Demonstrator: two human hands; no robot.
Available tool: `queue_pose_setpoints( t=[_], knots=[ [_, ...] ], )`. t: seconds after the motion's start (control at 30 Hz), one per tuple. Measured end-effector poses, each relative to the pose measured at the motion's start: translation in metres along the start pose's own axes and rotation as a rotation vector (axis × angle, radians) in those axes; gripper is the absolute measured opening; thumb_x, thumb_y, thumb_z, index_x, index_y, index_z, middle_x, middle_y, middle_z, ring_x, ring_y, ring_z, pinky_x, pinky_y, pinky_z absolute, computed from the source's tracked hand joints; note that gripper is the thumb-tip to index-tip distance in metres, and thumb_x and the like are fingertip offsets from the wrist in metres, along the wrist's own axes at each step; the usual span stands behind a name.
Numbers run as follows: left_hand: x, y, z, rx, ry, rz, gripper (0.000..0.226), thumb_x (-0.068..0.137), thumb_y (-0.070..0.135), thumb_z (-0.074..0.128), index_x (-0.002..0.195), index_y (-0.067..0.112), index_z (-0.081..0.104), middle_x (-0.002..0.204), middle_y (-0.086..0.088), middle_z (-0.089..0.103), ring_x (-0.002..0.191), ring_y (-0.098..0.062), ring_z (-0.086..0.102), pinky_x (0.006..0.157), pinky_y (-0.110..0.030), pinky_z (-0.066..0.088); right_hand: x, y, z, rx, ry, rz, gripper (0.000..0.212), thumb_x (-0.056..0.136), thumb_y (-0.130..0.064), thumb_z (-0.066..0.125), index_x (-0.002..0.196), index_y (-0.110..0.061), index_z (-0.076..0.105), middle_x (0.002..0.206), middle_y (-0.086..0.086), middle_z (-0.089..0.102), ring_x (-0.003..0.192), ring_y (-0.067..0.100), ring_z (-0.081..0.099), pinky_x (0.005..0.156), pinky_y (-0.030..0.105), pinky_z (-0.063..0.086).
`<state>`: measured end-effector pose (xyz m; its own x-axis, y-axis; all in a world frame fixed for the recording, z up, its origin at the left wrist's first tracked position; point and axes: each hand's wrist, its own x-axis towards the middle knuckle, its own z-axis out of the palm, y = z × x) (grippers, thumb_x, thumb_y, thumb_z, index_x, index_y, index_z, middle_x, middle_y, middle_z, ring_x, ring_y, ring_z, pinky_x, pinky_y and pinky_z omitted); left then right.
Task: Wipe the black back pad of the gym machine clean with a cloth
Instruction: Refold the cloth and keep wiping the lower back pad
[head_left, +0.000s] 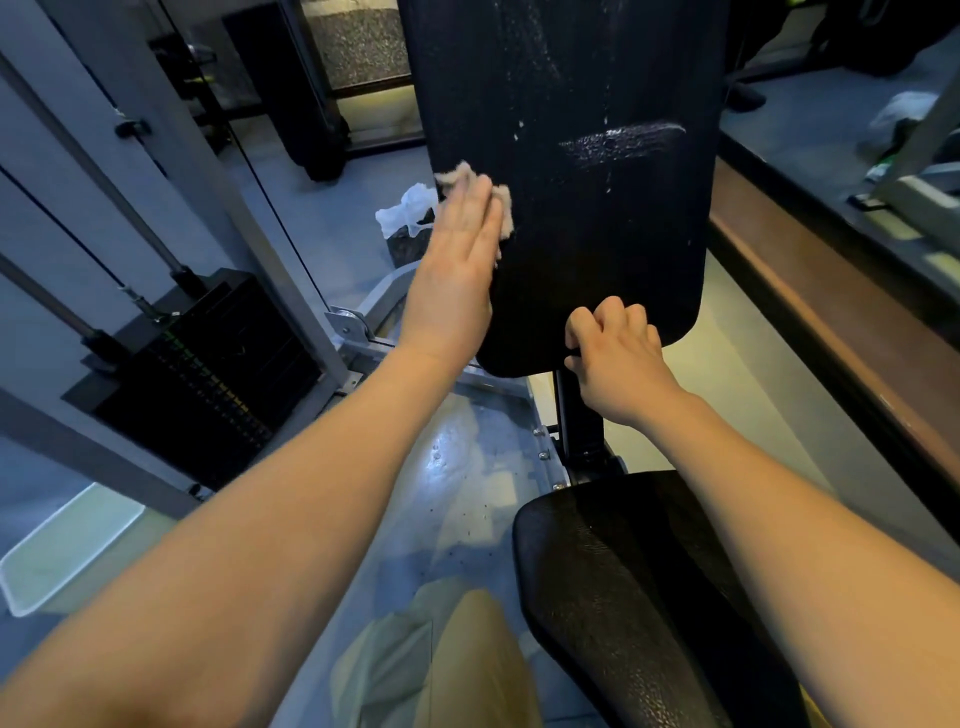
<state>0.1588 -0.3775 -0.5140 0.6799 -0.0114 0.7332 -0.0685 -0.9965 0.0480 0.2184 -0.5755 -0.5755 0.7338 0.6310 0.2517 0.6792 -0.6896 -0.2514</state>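
Black vinyl is seen standing nearly upright straight ahead: the back pad (571, 249), mounted on a dark post above the seat pad (649, 597), with its long axis running from the rounded lower edge up and out of the top of the view. A pale, fluffy cloth (504, 210) is pressed flat against the pad at its left edge, about midway up the visible part. It is covered by the left grip (457, 249), whose fingers are laid straight and together over it rather than curled round it. The right grip (613, 353) is clamped on the pad's lower edge, fingers curled over it, and the pad appears to be steadied that way.

A wet smear (623, 140) and scattered white specks are seen to the right of the cloth and above it, so most of the unwiped surface is judged to lie up and to the right of the left grip. The coming stroke is best led by that hand, being the nearer one, across the short axis or up the long one.

Further out, a weight stack (208, 374) with its cables is seen to the left, a white bag (408, 210) on the floor behind the pad, and a brown ledge (831, 312) to the right.
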Motion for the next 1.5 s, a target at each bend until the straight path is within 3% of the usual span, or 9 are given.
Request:
queue_pose_setpoints(
  t=[0.23,0.5,0.67,0.87,1.1,1.2,1.3,1.4,1.5],
  knots=[
    [-0.072,0.005,-0.003,0.085,-0.211,0.139,0.08,0.074,-0.027,0.057,0.149,-0.002,0.042,0.158,-0.018,0.038,0.148,-0.035,0.03,0.125,-0.026,-0.004,-0.001,-0.001,-0.002,-0.005,0.007,0.003,0.019,0.1,-0.025,0.059,0.113,-0.022,0.046,0.117,0.006,0.039,0.097,0.022,0.027,0.083,0.036,0.028],
    [-0.008,-0.008,-0.013,0.115,-0.117,0.104,0.062,0.085,-0.019,0.058,0.144,-0.006,0.047,0.153,-0.023,0.043,0.144,-0.042,0.036,0.12,-0.046,0.03,-0.003,-0.004,0.001,-0.003,0.01,0.019,0.021,0.099,-0.025,0.06,0.115,-0.02,0.048,0.118,0.008,0.04,0.106,0.029,0.038,0.084,0.036,0.028],
    [-0.074,0.006,-0.009,0.137,-0.335,0.261,0.074,0.08,-0.021,0.059,0.149,0.002,0.043,0.158,-0.015,0.039,0.149,-0.034,0.031,0.122,-0.04,0.016,-0.003,-0.003,0.0,-0.011,0.02,0.018,0.021,0.099,-0.025,0.06,0.114,-0.021,0.046,0.118,0.007,0.04,0.101,0.026,0.034,0.084,0.036,0.028],
    [0.01,-0.009,-0.02,0.359,-0.138,0.334,0.048,0.087,-0.012,0.05,0.134,-0.004,0.059,0.144,-0.02,0.054,0.137,-0.039,0.048,0.115,-0.045,0.036,-0.002,-0.002,-0.001,-0.01,0.016,0.017,0.018,0.101,-0.026,0.057,0.115,-0.022,0.046,0.119,0.006,0.039,0.098,0.022,0.028,0.084,0.034,0.028],
    [-0.049,0.021,-0.004,0.38,-0.483,0.446,0.056,0.077,-0.003,0.073,0.132,0.001,0.063,0.139,-0.019,0.058,0.133,-0.034,0.053,0.115,-0.047,0.039,-0.003,0.001,-0.003,-0.001,0.007,-0.005,0.018,0.101,-0.028,0.057,0.115,-0.023,0.047,0.119,0.005,0.039,0.097,0.02,0.026,0.085,0.036,0.031],
    [-0.028,0.014,-0.011,0.282,-0.359,0.451,0.043,0.081,-0.007,0.062,0.122,0.003,0.07,0.132,-0.016,0.065,0.125,-0.032,0.061,0.111,-0.039,0.042,-0.003,0.001,-0.003,0.003,-0.002,-0.007,0.018,0.101,-0.028,0.057,0.114,-0.023,0.047,0.12,0.005,0.039,0.097,0.021,0.027,0.084,0.036,0.029],
    [0.026,0.014,-0.017,0.31,-0.229,0.309,0.047,0.095,-0.005,0.041,0.14,-0.001,0.053,0.149,-0.021,0.049,0.141,-0.036,0.042,0.117,-0.04,0.031,-0.002,0.001,-0.003,0.007,0.005,0.006,0.017,0.101,-0.028,0.057,0.114,-0.022,0.046,0.119,0.006,0.039,0.096,0.022,0.026,0.084,0.036,0.028],
    [0.034,0.022,-0.008,0.364,-0.307,0.233,0.057,0.098,0.0,0.041,0.154,0.004,0.033,0.161,-0.015,0.031,0.152,-0.032,0.023,0.124,-0.037,0.018,-0.003,0.001,-0.003,0.011,-0.001,-0.002,0.018,0.101,-0.027,0.056,0.115,-0.022,0.046,0.119,0.005,0.038,0.096,0.022,0.027,0.084,0.035,0.028],
    [-0.017,0.035,-0.002,0.329,-0.448,0.354,0.053,0.079,0.003,0.071,0.131,0.005,0.064,0.143,-0.013,0.056,0.137,-0.029,0.048,0.115,-0.036,0.03,-0.004,0.002,-0.006,0.01,-0.017,-0.018,0.021,0.1,-0.026,0.058,0.116,-0.022,0.046,0.12,0.006,0.039,0.099,0.023,0.03,0.084,0.036,0.031]
  ],
)
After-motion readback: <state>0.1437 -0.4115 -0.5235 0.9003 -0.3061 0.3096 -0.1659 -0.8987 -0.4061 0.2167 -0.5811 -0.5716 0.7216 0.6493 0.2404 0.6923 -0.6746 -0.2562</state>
